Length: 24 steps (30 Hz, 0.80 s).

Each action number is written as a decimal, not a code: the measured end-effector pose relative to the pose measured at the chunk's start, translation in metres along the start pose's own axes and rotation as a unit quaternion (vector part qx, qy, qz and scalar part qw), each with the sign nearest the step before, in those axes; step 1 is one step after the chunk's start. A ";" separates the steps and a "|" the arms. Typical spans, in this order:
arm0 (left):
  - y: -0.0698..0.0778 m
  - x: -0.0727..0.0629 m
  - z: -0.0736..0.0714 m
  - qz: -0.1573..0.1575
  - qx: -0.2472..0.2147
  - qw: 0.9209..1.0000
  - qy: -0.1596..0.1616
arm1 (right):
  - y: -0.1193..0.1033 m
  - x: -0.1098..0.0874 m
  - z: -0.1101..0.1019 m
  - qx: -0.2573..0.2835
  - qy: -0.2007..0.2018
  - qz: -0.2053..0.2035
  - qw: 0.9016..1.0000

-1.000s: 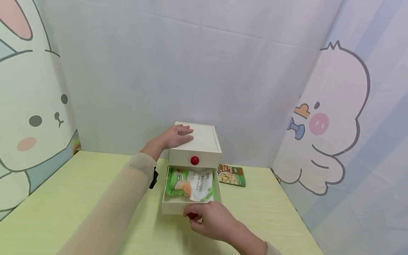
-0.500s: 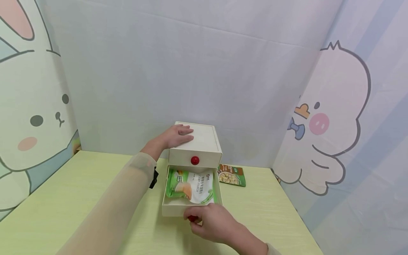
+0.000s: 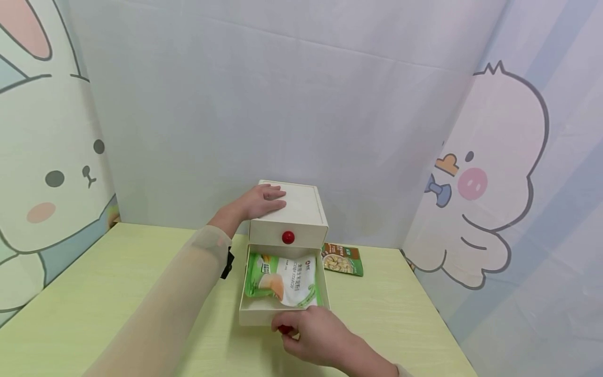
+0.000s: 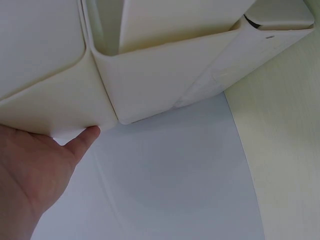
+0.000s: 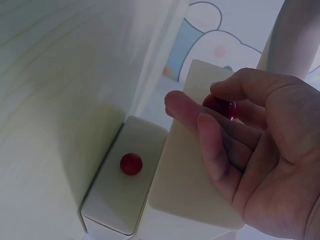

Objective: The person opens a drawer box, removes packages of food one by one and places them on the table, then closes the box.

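My left hand [image 3: 259, 201] lies on the top of a small white drawer cabinet [image 3: 303, 204], fingers spread; in the left wrist view its thumb [image 4: 84, 142] touches the cabinet's edge. My right hand [image 3: 320, 335] pinches the red knob [image 5: 226, 109] of a drawer [image 3: 256, 317] that stands pulled out. Inside that drawer is a green and white corn starch bag [image 3: 299, 277]. Above it, a top drawer with a red knob [image 3: 288, 237] is closed. Below, in the right wrist view, another closed drawer [image 5: 112, 195] has its own red knob [image 5: 131, 164].
A brown and green food pouch [image 3: 343, 259] lies on the pale yellow-green table [image 3: 386, 309] just right of the cabinet. Behind hangs a plain light curtain [image 3: 282, 104], with cartoon-printed curtains on both sides.
My right hand has drawn the drawer slightly farther out, toward me, and the corn starch bag has come along with it. My left hand has stayed on the cabinet top.
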<state>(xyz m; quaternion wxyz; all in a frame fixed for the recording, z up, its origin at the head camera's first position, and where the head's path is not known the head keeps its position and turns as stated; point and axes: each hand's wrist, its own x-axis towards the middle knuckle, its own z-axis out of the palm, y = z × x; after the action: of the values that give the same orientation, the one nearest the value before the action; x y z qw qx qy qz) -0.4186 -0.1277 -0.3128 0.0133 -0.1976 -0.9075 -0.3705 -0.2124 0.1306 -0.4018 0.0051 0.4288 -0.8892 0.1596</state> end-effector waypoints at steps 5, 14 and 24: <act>0.000 0.001 0.000 -0.002 0.005 1.000 -0.002 | -0.001 -0.002 0.001 -0.004 -0.004 -0.004 1.000; 0.001 0.001 0.000 -0.006 0.008 1.000 -0.004 | -0.003 -0.006 0.002 0.019 -0.020 0.004 1.000; 0.002 0.000 0.001 -0.018 0.000 1.000 -0.001 | -0.004 -0.011 0.006 0.027 -0.028 -0.001 0.999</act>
<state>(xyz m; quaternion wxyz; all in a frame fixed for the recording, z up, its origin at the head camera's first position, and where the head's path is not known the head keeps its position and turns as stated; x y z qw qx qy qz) -0.4173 -0.1258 -0.3119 0.0062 -0.1817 -0.9109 -0.3704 -0.2014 0.1348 -0.4079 -0.0310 0.4342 -0.8837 0.1719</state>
